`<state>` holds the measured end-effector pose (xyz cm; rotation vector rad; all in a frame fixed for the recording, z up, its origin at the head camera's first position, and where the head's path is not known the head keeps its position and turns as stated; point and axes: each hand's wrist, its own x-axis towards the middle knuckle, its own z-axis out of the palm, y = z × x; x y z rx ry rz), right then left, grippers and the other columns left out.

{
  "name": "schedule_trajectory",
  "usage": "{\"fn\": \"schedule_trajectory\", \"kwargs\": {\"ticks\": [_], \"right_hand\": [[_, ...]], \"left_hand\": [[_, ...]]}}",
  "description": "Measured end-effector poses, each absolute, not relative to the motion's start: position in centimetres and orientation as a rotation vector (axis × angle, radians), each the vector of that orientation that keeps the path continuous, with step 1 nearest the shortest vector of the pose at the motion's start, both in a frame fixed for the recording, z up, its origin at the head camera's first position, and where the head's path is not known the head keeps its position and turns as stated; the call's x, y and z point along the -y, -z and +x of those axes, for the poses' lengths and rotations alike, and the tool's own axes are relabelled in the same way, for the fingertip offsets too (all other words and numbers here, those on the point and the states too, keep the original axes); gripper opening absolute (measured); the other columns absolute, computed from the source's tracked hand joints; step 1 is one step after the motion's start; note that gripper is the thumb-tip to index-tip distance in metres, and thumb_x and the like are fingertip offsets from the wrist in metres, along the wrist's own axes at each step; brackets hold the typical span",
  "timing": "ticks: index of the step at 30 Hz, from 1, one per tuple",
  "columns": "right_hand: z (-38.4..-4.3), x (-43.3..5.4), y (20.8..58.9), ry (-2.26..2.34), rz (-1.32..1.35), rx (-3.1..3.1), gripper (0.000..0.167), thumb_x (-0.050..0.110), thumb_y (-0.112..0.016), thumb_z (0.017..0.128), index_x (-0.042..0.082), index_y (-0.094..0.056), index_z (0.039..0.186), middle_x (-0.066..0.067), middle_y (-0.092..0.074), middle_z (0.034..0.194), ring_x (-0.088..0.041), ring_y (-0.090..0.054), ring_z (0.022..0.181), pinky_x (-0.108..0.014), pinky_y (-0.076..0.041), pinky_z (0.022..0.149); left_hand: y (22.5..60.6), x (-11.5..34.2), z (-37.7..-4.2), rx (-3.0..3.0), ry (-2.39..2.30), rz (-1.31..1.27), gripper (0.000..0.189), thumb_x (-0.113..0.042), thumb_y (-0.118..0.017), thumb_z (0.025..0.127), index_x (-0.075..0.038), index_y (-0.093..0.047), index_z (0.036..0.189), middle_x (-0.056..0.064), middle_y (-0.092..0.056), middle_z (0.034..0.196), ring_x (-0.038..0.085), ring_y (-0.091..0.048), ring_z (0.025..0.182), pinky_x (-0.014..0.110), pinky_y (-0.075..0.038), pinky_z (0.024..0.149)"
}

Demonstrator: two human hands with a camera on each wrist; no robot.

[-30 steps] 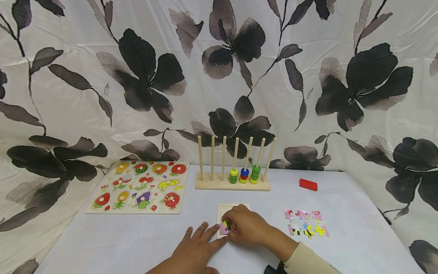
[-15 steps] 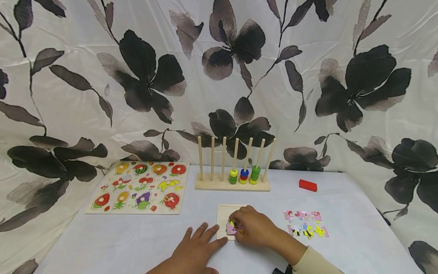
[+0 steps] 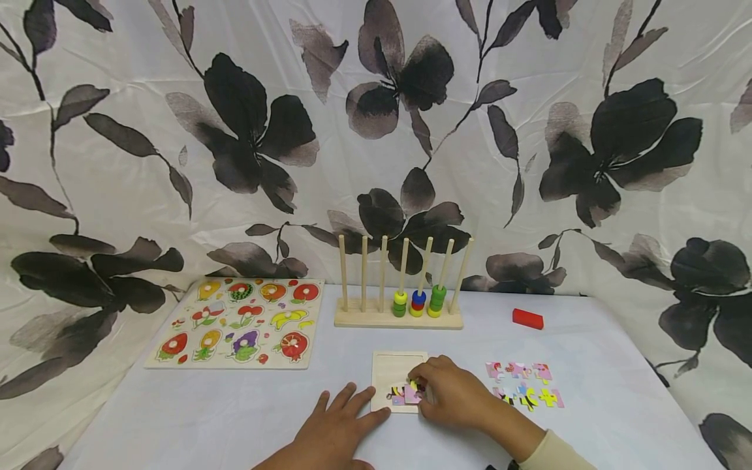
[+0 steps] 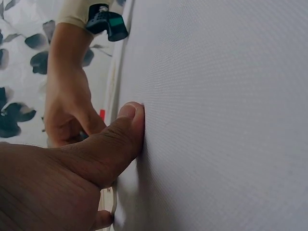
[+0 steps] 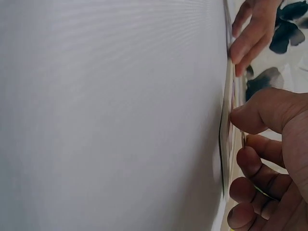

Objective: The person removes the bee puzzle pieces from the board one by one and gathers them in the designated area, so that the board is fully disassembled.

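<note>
A shallow wooden puzzle tray lies on the white table in front of me. My right hand pinches a pink jigsaw piece low over the tray's lower right part. Beside it, another pink, yellow and black puzzle piece shows inside the tray, partly covered. In the right wrist view, the thumb and index finger of the right hand hold a thin edge at the tray. My left hand lies spread, fingertips right at the tray's left edge and lower corner; its thumb rests on the cloth.
Several loose jigsaw pieces lie in two rows at right. Behind them is a red block. A wooden peg stand with coloured rings stands at the back, and a fruit peg puzzle board lies at left. A floral cloth hangs behind.
My right hand has slid to the right across the tray with the pinched jigsaw piece, uncovering more of the tray and a piece beside it. The left hand has stayed put.
</note>
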<state>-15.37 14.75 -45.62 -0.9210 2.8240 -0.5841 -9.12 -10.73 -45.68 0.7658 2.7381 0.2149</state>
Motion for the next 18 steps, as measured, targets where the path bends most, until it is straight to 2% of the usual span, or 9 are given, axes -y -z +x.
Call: {"fn": "schedule_trajectory", "kwargs": {"ticks": [18], "right_hand": [[-14.5,-17.7,44.8,0.559,-0.863,-2.879,0.039,0.018,-0.080,0.082,0.017,-0.070,0.120,0.014,-0.058,0.098,-0.007,-0.052,0.096,-0.034,-0.053,0.081]], "left_hand": [[45.7,10.8,-9.1,-2.733,-0.211,0.780,0.078,-0.061,-0.081,0.077,-0.038,-0.055,0.148,0.004,-0.042,0.158,0.041,-0.038,0.142,0.073,-0.035,0.103]]}}
